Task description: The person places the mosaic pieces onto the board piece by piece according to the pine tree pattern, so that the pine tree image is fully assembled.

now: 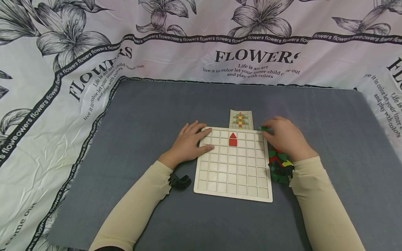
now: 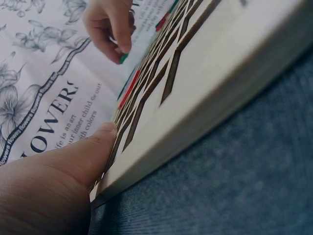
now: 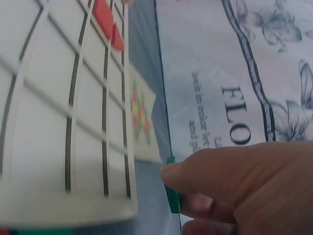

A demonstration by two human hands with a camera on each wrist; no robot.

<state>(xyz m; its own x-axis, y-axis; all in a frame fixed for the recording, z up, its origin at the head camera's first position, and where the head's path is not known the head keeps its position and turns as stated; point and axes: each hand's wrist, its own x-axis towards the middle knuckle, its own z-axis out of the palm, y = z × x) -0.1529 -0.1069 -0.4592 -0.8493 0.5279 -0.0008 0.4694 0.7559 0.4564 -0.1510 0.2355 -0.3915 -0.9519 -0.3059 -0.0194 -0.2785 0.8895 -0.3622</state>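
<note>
A pale gridded board lies on the grey table, with a red triangle above a red square in its upper cells. My left hand rests on the board's upper left edge, fingers spread and thumb on the grid. Just off the upper right corner, my right hand pinches a small green piece between thumb and fingers; its exact shape is hard to tell. Behind the board lies a pattern card showing a tree of green, red and yellow shapes.
A pile of loose green, red and yellow pieces lies along the board's right side, partly under my right wrist. Dark wrist straps sit at both cuffs. A flower-printed cloth borders the table at the back and left.
</note>
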